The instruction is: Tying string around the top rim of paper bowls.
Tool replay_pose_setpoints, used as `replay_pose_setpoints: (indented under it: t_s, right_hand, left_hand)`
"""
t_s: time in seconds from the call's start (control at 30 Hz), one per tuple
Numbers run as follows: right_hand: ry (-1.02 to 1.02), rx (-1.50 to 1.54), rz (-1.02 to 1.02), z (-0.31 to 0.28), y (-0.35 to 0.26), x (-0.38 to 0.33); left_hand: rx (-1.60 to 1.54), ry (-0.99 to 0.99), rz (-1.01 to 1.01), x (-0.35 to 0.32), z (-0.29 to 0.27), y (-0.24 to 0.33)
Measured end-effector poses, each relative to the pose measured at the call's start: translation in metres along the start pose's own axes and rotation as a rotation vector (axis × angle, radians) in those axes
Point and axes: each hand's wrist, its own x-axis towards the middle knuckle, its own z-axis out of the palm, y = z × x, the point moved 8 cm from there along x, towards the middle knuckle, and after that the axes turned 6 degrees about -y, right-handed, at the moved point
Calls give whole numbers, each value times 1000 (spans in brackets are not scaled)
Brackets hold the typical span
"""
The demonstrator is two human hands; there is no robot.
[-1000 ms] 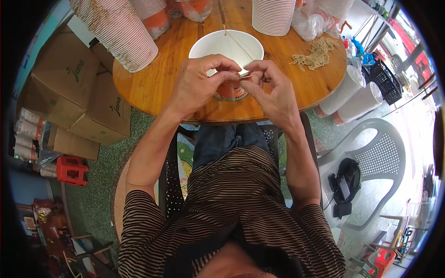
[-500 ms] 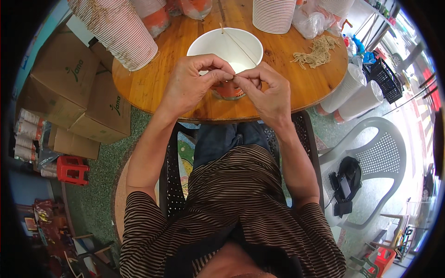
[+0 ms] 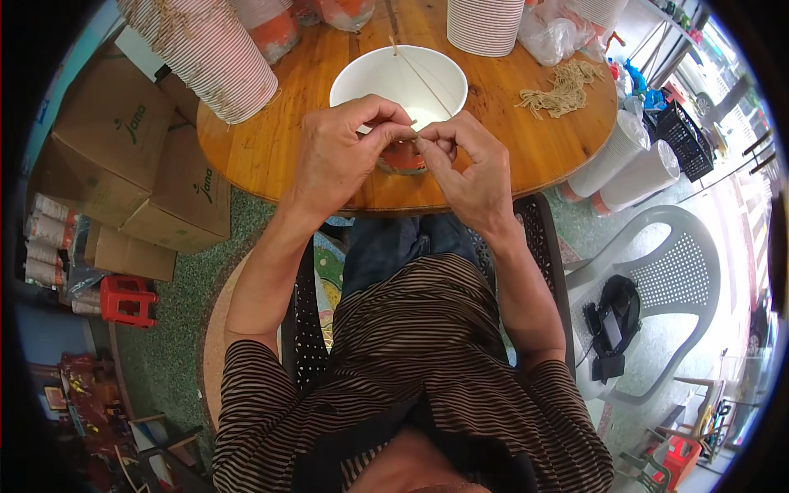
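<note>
Cord point(image 3: 415, 122) is pinched by the fingertips of my left hand point(image 3: 341, 152) and right hand point(image 3: 475, 168), I see remotely; below the grip, bucket point(image 3: 355, 80); rightward, twine point(image 3: 564, 89); well left, green-lettered cartons point(image 3: 103, 144).

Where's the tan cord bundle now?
In the head view, the cord bundle lies on the wooden table near its right edge, right of the white tub.

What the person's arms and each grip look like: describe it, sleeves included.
The left grip and right grip are bare human hands, with no gloves or visible rings. The forearms are uncovered, with no watch or bracelet showing. The short shirt sleeves are dark with thin tan stripes.
</note>
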Motion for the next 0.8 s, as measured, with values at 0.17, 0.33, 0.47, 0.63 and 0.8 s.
replay_pose_setpoints:
  t_s: [0.17, 0.33, 0.47, 0.63, 0.8]
  right_hand:
    - [14, 4, 2, 0, -2, 0]
    - [11, -22, 2, -1, -3, 3]
    - [22, -22, 14, 1, -8, 8]
    - [75, 10, -2, -2, 0, 8]
    - [68, -29, -48, -2, -3, 5]
  left_hand:
    - [254, -10, 221, -2, 2, 20]
    - [234, -60, 159, 2, 3, 19]
    - [-75, -188, -117, 6, 3, -10]
    - [-188, -299, -197, 10, 4, -9]
    - [-287, -353, -240, 10, 7, -11]
